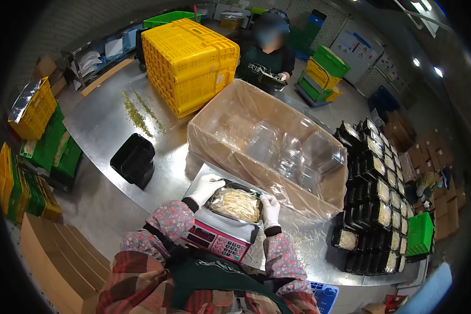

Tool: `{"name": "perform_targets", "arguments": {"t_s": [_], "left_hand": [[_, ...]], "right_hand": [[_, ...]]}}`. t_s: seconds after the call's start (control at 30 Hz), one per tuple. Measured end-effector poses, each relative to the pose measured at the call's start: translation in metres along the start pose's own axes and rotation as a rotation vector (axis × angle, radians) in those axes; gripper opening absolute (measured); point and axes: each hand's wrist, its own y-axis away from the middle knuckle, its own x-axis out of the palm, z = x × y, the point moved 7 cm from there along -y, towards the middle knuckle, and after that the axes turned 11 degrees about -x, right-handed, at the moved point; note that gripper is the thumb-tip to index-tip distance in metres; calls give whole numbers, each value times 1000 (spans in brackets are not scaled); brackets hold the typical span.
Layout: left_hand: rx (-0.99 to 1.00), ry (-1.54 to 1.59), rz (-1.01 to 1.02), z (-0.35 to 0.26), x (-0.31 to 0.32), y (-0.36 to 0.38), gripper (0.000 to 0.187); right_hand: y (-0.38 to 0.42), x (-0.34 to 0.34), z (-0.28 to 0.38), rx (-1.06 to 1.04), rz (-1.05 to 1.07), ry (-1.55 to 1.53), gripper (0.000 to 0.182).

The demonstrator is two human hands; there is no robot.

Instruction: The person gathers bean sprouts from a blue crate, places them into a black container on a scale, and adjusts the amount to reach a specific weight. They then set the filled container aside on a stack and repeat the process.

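A black tray of pale bean sprouts with a clear, shiny top lies over the metal plate of a red scale. My left hand, in a white glove, grips the tray's left end. Gloved in white too, my right hand holds the right end, fingers at the rim. Just behind the scale stands a large lined cardboard box with clear plastic lids inside.
Empty black trays sit at the left, near green scraps. Yellow crates stand at the back. Stacked filled trays rise at the right. A co-worker stands across the table, holding a black tray.
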Motion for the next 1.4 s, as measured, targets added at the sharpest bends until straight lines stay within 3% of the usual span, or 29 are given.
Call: {"name": "perform_targets", "arguments": {"t_s": [0.1,0.17,0.2,0.23,0.3,0.4,0.57,0.63,0.67,0.77,0.8,0.83,0.87,0.9,0.97,1.03,1.1,1.17,1.2,1.23,1.3,1.4], "left_hand": [[35,-76,0,-19,-9,26,28],[-160,-193,16,-14,-20,54,47],[-313,-88,121,-12,-18,72,59],[-359,-2,164,-8,-15,86,46],[-398,232,282,17,-11,88,30],[-356,308,186,28,-12,81,20],[-283,251,65,24,-14,82,25],[-449,182,71,22,-14,97,35],[-477,162,100,17,-11,108,39],[-671,232,376,45,25,115,58],[-670,261,393,48,39,114,63],[-674,309,423,50,52,113,65],[-658,335,413,55,58,110,64],[-644,359,402,57,61,107,64],[-643,308,403,63,60,102,63],[-620,307,382,64,59,99,62],[-627,266,382,62,56,100,60],[-600,304,386,58,50,104,58],[-584,264,362,52,44,105,54],[-561,191,308,44,40,106,50],[-470,165,245,35,37,104,43],[-502,79,315,46,47,95,41]], "right_hand": [[5,-17,4,-15,86,198,12],[35,-20,22,442,278,130,19],[51,-16,24,487,343,30,18],[64,-9,32,526,395,-69,25],[71,-5,26,497,272,-188,22],[68,-3,12,449,191,-227,22],[60,-11,27,408,189,-91,22],[33,-9,62,-72,558,878,38],[27,11,114,-352,432,1025,52],[12,76,145,-486,393,999,36],[11,104,147,-680,458,933,35],[12,129,139,-726,528,947,48],[15,145,99,-789,528,1155,64],[19,158,85,-702,635,1299,69],[13,158,81,-707,610,1220,66],[8,158,86,-515,715,1181,63],[3,156,87,-615,671,1162,58],[-4,144,91,-580,702,997,55],[-12,129,78,-604,685,772,53],[-14,112,80,-384,787,769,51],[-10,64,73,-191,739,822,46],[20,2,59,-87,534,491,39]]}}
